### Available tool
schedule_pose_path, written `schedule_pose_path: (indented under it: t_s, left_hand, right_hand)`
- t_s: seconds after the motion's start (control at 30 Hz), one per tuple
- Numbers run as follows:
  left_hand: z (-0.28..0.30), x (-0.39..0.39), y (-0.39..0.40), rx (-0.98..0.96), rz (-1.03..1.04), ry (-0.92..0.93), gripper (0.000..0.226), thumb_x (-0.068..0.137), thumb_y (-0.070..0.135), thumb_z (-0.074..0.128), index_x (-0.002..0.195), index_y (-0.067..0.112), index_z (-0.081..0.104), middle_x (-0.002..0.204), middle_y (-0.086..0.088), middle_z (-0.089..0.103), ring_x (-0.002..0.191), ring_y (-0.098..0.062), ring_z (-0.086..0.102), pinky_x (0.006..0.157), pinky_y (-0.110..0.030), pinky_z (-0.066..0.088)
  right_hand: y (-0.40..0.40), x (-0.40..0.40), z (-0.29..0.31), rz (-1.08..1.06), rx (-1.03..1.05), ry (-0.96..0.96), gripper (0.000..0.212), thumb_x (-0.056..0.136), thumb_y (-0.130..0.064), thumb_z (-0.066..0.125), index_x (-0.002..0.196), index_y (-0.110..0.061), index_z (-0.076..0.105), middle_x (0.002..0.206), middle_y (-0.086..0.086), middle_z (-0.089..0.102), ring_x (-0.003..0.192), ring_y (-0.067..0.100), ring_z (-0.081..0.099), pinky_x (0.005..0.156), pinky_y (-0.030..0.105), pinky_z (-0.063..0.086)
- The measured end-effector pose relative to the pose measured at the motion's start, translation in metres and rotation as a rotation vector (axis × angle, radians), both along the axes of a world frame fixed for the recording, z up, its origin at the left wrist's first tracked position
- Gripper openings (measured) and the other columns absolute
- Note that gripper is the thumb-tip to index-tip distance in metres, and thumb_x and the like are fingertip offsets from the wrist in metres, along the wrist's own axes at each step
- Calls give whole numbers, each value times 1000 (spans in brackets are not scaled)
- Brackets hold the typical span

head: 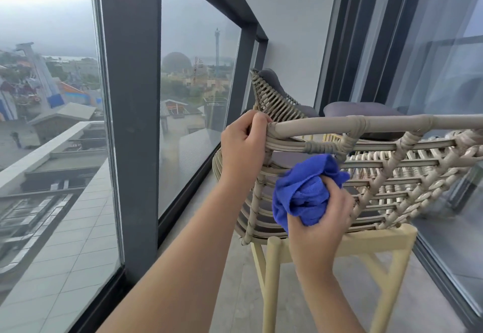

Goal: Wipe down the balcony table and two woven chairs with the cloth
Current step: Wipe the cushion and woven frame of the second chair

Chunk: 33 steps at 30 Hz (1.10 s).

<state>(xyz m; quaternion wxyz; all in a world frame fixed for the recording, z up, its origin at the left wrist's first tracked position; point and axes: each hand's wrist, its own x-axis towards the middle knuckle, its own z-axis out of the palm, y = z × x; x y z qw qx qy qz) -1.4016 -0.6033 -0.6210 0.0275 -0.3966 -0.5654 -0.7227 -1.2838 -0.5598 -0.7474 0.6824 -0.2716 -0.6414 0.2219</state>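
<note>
Left hand (pixel 244 144) gripping the near woven chair (pixel 392 176) at its top rail, right hand (pixel 320 225) clutching the bunched blue cloth (pixel 303 189) against the woven back, second chair (pixel 274 97) beyond

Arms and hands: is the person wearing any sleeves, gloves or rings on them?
No. Both forearms are bare as far as the picture shows, so no sleeves are in view. The left hand and the right hand wear no gloves, and no ring, watch or bracelet can be seen on either.

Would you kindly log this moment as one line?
step: wiping near chair back | left hand: grips top rail | right hand: holds blue cloth
</note>
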Motion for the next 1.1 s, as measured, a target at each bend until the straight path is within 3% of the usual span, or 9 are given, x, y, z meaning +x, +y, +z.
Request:
schedule_pose_path:
  t_s: [0.07,0.17,0.23,0.53,0.63,0.73,0.87,0.97,1.1]
  left_hand:
    - [0,0,0,15,-6,-1,29,98,11,50,75,1,65,72,-25,51,62,-11,40,57,-28,32]
    - [-1,0,1,29,-17,7,29,98,11,49,76,-3,62,71,-27,48,63,-13,39,58,-30,31]
    - [-2,-1,3,43,-20,9,30,98,11,49,76,-5,61,71,-27,47,64,-14,38,58,-31,30]
    - [-5,-1,3,45,-20,16,31,98,11,47,77,-8,60,70,-28,48,64,-16,38,57,-29,28]
    - [-4,0,2,30,-17,17,32,98,14,47,77,-5,62,70,-28,48,64,-17,39,57,-31,29]
    - [-4,-1,1,17,-15,10,32,99,14,47,76,1,65,72,-27,51,64,-16,40,57,-31,30]
    - [-3,0,1,9,-6,-8,36,100,12,47,72,16,69,67,-12,57,64,-11,44,59,-31,34]
    - [-3,0,1,14,-8,-4,35,100,12,47,72,13,67,72,-21,56,65,-14,45,60,-33,36]
    - [-5,-1,3,10,-8,-4,32,100,14,47,75,10,67,75,-20,60,67,-13,48,63,-32,39]
  right_hand:
    - [7,-6,-28,20,-89,-45,72,72,9,82,135,-13,57,126,4,48,117,-3,47,99,15,42]
    - [12,-19,-75,25,-190,-160,75,71,6,82,137,-17,55,127,0,47,119,22,54,98,50,52]
    - [9,-24,-98,23,-240,-203,75,71,4,83,137,-19,54,127,0,47,119,26,53,92,56,54]
    - [4,-19,-99,-3,-257,-205,70,73,0,83,133,-23,55,125,-2,49,115,24,56,84,49,58]
    - [-1,-11,-81,9,-204,-114,75,71,7,83,133,-26,57,128,-2,48,119,19,54,90,31,51]
    - [-9,-4,-46,43,-108,-20,76,69,16,82,134,-16,58,130,4,49,125,6,50,100,10,38]
    - [-17,8,14,77,-2,84,74,67,23,80,133,-4,59,128,14,48,124,-4,47,104,9,34]
    - [-19,18,57,79,92,109,68,72,16,82,134,-2,58,127,18,49,123,-1,48,106,13,35]
    - [-16,20,94,25,182,96,63,76,6,84,133,-4,59,125,17,53,118,-12,43,102,8,32]
